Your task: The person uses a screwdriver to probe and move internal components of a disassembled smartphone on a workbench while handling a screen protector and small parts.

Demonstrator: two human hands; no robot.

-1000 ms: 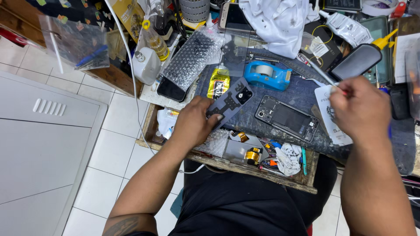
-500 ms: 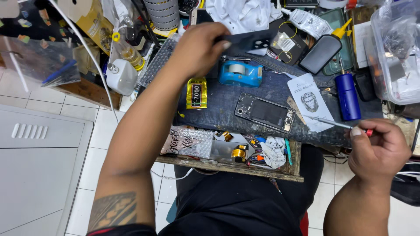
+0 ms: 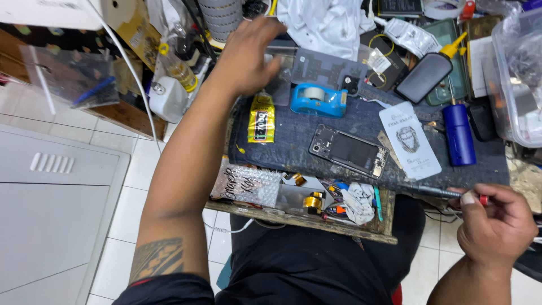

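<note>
My left hand [image 3: 248, 53] reaches to the back of the bench, blurred, fingers apart over a flat grey panel [image 3: 319, 69]; nothing shows in its grip. At the front right, off the bench edge, my right hand [image 3: 497, 226] is closed on a thin dark tool with a red end [image 3: 446, 193]. An opened phone [image 3: 349, 151], its insides showing, lies on a dark blue cloth mat [image 3: 282, 149] between the hands. A blue tape dispenser [image 3: 318, 100] and a yellow packet [image 3: 261, 118] sit just below my left hand.
A white printed card [image 3: 410, 141], a blue cylinder [image 3: 458, 134] and a black bottle with a yellow nozzle [image 3: 429, 76] crowd the right side. A clear plastic bin [image 3: 519, 73] stands far right. A wooden tray [image 3: 305, 217] of small parts runs along the front. A white cabinet [image 3: 51, 197] is at left.
My left hand went from the mat up to the back of the bench; the dark part it held no longer shows in it. My right hand dropped to the front right with the tool.
</note>
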